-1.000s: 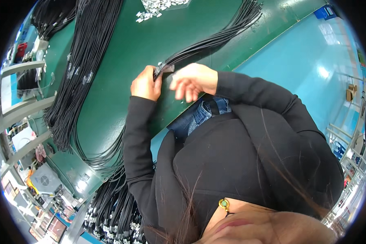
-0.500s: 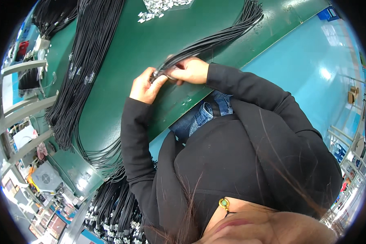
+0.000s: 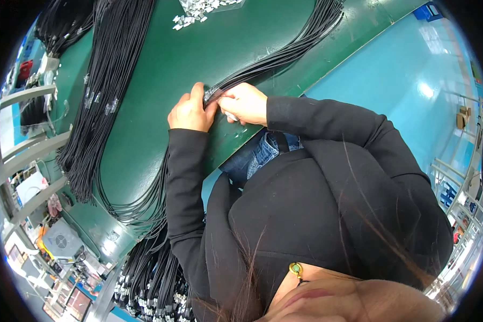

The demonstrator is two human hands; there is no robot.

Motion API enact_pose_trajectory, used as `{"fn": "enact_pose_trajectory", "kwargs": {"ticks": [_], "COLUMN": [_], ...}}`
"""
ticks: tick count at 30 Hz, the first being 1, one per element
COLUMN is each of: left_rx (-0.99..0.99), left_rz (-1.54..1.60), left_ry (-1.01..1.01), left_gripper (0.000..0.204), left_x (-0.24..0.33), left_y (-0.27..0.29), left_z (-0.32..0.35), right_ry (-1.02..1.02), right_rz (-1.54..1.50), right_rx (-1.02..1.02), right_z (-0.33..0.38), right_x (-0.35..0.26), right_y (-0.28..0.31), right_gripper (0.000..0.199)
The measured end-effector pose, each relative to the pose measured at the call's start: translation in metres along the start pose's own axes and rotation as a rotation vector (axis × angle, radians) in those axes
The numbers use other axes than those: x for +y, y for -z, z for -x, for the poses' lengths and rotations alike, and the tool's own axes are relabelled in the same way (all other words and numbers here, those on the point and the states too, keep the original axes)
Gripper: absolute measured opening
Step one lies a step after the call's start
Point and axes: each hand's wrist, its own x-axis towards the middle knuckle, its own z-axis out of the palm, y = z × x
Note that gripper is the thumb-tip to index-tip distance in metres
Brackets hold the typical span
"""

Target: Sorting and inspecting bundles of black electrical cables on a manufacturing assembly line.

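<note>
A bundle of thin black cables (image 3: pixel 276 59) lies slantwise across the green table, its near end in my left hand (image 3: pixel 189 114). The left fingers are closed round that end, with the thumb toward me. A shiny, clear-looking band (image 3: pixel 211 93) wraps the bundle just beyond the left fingers. Close against the near side of the bundle is my right hand (image 3: pixel 244 104), fingers curled and pinched beside the band. A small pale bit shows under the right fingers; what it is I cannot make out.
Long black cable bundles (image 3: pixel 115 64) lie on the green table (image 3: pixel 166 70) at the left. Small white connectors (image 3: pixel 204 9) sit on a clear bag at the far side. More cables with pale ends (image 3: pixel 153 290) hang below the table's left end. Metal rails (image 3: pixel 32 145) stand at the far left.
My right hand has come down from around the bundle to its near side, fingers curled. My left hand has turned and moved slightly left. The band on the bundle now shows more plainly.
</note>
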Motion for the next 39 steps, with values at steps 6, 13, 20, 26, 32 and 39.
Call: {"fn": "enact_pose_trajectory", "kwargs": {"ticks": [6,13,20,26,32,39], "left_rx": [0.137,0.174,0.102,0.044,0.154,0.011], "left_rz": [-0.228,-0.300,-0.219,-0.138,-0.249,0.787], "left_ry": [-0.075,-0.033,-0.053,-0.083,-0.286,0.039], "left_gripper": [0.036,0.041,0.044,0.041,0.035,0.021], "left_x": [0.007,-0.002,0.008,0.029,0.057,0.097], "left_y": [-0.013,-0.015,-0.008,-0.008,-0.039,-0.014], "left_z": [0.009,-0.012,-0.010,-0.044,-0.101,-0.074], "right_ry": [-0.126,0.893,-0.013,0.391,0.239,0.293], "right_rz": [-0.012,0.661,-0.278,-0.692,-0.424,-0.010], "right_rx": [0.079,-0.142,0.003,0.240,0.431,0.257], "right_z": [0.010,0.044,0.031,0.036,0.058,0.047], "right_x": [0.001,-0.005,-0.004,-0.009,-0.016,-0.009], "right_y": [-0.010,-0.034,0.070,0.116,0.156,0.111], "right_gripper": [0.023,0.023,0.021,0.025,0.023,0.026]}}
